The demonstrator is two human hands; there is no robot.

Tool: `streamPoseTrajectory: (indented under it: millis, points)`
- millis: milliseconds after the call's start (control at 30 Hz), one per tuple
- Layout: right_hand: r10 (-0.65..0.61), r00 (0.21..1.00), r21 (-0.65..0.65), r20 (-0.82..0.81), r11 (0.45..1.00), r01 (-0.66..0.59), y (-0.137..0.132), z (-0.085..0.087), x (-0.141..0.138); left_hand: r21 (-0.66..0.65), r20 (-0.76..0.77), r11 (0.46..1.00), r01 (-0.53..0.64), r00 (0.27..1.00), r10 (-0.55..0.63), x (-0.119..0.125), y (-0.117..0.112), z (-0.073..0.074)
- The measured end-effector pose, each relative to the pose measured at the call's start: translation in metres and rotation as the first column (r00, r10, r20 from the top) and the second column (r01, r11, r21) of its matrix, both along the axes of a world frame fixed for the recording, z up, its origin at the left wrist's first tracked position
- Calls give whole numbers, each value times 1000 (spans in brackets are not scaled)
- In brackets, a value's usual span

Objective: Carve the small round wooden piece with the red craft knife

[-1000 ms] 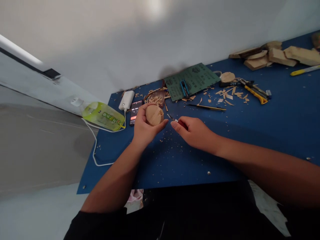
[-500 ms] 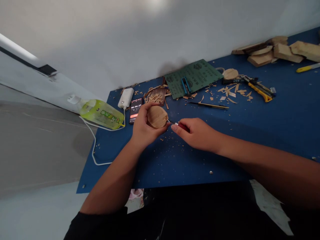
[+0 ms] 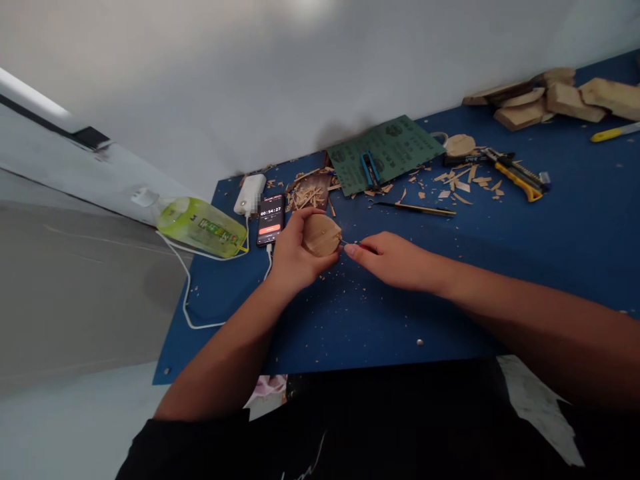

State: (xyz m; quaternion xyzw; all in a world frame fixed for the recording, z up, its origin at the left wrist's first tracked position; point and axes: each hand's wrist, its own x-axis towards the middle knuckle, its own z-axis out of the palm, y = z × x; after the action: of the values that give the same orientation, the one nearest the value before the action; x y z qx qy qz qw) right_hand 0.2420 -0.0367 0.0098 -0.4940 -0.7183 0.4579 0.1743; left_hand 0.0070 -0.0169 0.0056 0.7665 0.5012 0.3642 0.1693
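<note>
My left hand (image 3: 296, 257) is closed around the edge of a round wooden disc (image 3: 321, 235), its pale face turned up toward me. In my right hand (image 3: 390, 262) is a carving knife (image 3: 369, 248) with a red handle, mostly covered by my fingers. Its thin metal end meets the right edge of the disc, where the wood looks chipped. The exact shape of the tip is too small to make out. My right thumb lies along the tool close to the disc. Small wood crumbs are scattered on the blue table (image 3: 345, 333) below my hands.
Behind my hands lie a phone (image 3: 271, 220), a white power bank (image 3: 250, 194), wood shavings (image 3: 307, 195), green sandpaper (image 3: 400, 150) with a blue cutter (image 3: 371, 171), and a slim tool (image 3: 417, 209). A bottle (image 3: 203, 227) lies left. To the right are a yellow utility knife (image 3: 515, 177) and wood blocks (image 3: 575, 102).
Both hands have shifted slightly: the left hand with the disc to the right, the disc turned a little. The right hand has rolled over the handle, hiding more of it.
</note>
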Motion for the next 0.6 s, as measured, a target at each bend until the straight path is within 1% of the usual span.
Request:
streamPoseTrajectory:
  millis: [133,200,267,367,433,500,533,600]
  points:
    - [-82,992,117,-92,989,92,-8,-8,-8,20,54,999,-41,998,40,4,0,-4]
    - [-129,977,131,-168,980,152,-11,-12,-13,18,93,998,-63,994,61,7,1,-7]
    - [-169,952,121,-254,971,205,-12,-15,-17,9,130,997,-73,989,71,9,3,-10]
    - [-194,919,104,-344,965,242,-9,-18,-20,-18,173,998,-68,982,70,9,7,-14]
    - [-231,898,94,-376,954,285,-5,-17,-17,-46,195,997,-64,978,71,6,9,-14]
    - [-289,865,55,-410,939,340,1,-14,-11,-64,222,996,-64,972,77,3,10,-14]
    - [-310,850,22,-426,936,352,4,-11,-7,-71,237,996,-62,968,78,2,10,-14]
    - [-299,846,-56,-443,950,306,7,-5,-1,-86,268,995,-51,961,72,-1,11,-13]
